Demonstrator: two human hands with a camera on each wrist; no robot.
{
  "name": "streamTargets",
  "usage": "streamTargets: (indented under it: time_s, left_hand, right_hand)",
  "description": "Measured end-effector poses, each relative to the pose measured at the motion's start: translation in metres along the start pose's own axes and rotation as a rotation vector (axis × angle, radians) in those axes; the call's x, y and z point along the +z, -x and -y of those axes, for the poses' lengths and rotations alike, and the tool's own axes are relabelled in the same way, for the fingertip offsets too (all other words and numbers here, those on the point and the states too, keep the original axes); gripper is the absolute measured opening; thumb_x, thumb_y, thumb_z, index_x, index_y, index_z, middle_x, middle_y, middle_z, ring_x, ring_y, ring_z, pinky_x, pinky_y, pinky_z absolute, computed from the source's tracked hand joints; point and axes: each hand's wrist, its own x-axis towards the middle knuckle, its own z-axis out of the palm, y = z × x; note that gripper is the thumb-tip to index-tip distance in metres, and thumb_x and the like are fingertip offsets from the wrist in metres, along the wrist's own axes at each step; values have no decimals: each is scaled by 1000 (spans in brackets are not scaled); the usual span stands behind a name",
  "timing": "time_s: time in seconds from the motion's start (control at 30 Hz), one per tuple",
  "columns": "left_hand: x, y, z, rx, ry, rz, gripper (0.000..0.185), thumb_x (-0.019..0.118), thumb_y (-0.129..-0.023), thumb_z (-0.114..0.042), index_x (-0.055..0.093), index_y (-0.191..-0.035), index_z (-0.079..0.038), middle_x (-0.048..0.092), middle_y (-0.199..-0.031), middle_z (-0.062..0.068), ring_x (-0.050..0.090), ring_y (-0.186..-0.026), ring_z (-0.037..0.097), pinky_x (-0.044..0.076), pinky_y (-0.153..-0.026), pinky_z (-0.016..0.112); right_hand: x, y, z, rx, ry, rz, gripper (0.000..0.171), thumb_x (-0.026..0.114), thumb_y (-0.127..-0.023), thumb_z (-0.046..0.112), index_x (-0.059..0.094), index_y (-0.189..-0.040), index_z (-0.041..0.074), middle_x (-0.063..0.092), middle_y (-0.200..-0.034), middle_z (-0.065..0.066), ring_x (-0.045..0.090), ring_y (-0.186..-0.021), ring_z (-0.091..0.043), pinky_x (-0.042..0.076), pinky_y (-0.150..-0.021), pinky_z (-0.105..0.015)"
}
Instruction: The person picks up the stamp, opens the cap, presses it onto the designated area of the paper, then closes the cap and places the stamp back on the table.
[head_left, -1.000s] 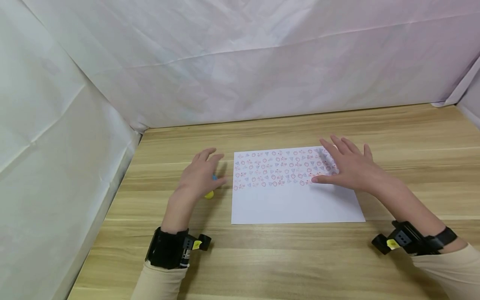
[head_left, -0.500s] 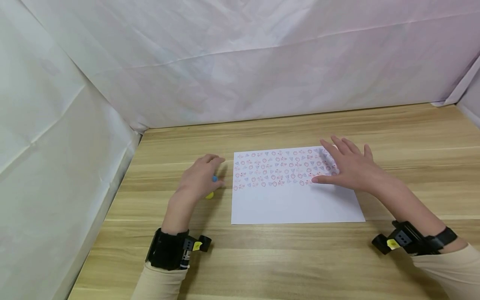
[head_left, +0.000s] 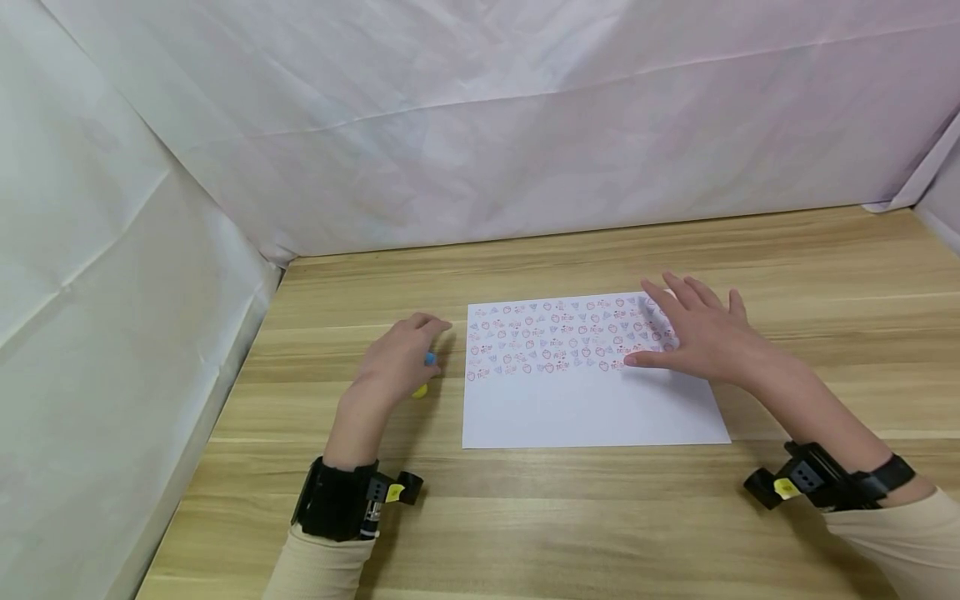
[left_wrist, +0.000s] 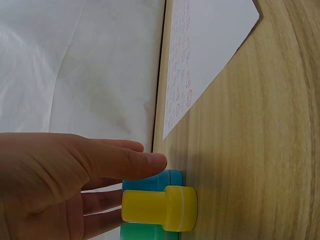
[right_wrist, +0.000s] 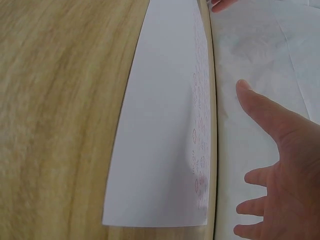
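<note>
On the wooden bench [head_left: 570, 517], the left hand [head_left: 397, 358] is hovering w/ fingers relaxed, gripping nothing, over the yellow stamp [left_wrist: 160, 208], blue stamp [left_wrist: 155, 180] & green stamp [left_wrist: 149, 232] standing together. The right hand [head_left: 701, 337] is lying flat, fingers spread, on the stamped paper [head_left: 585, 400].

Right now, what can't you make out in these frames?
- Stamps under the left hand: head view shows only slivers of the blue stamp and yellow stamp; the hand covers the rest.
- Green stamp: left wrist view, cut off by the bottom edge.
- Left grip: whether any finger touches a stamp is unclear.
- Printed marks on the paper: too small to read.
- Right hand: right wrist view crops it.
</note>
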Motion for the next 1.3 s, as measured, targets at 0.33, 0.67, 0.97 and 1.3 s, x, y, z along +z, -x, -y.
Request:
streamTargets:
  time_s: [0.33, 0.67, 0.97, 1.3]
  left_hand:
    - [1, 2, 0, 8, -13, 2, 56, 66, -92, -2, 52, -145, -16, 50, -149, 9, 49, -136, 33, 56, -97, 43]
    - [1, 3, 0, 5, -13, 16, 52, 62, -95, -1, 52, -144, -15, 52, -147, 9, 52, -134, 33, 57, -95, 41]
    - [2, 2, 1, -1, 1, 18, 45, 62, -95, -1, 59, -137, -16, 55, -143, 8, 60, -123, 29, 56, -96, 40]
    - [3, 1, 0, -8, 9, 6, 29, 66, -93, -2, 70, -119, -16, 64, -132, 6, 64, -105, 22, 58, -88, 34]
  right_hand:
    - [0, 0, -1, -1, -2, -4, 114, 65, -78, 75, 16, -160, 13, 10, -165, -25, 14, -145, -55, 4, -104, -88]
    - [1, -1, -2, 2, 3, 2, 115, 64, -78, 76, 16, -160, 13, 11, -164, -25, 15, -145, -55, 4, -105, -88]
    - [2, -1, -2, 4, 3, 1, 115, 65, -77, 77, 16, -160, 12, 11, -164, -26, 15, -145, -55, 4, -105, -88]
    - [2, 0, -3, 6, 0, 18, 116, 62, -77, 78, 14, -160, 13, 9, -165, -25, 13, -146, -55, 3, -105, -87]
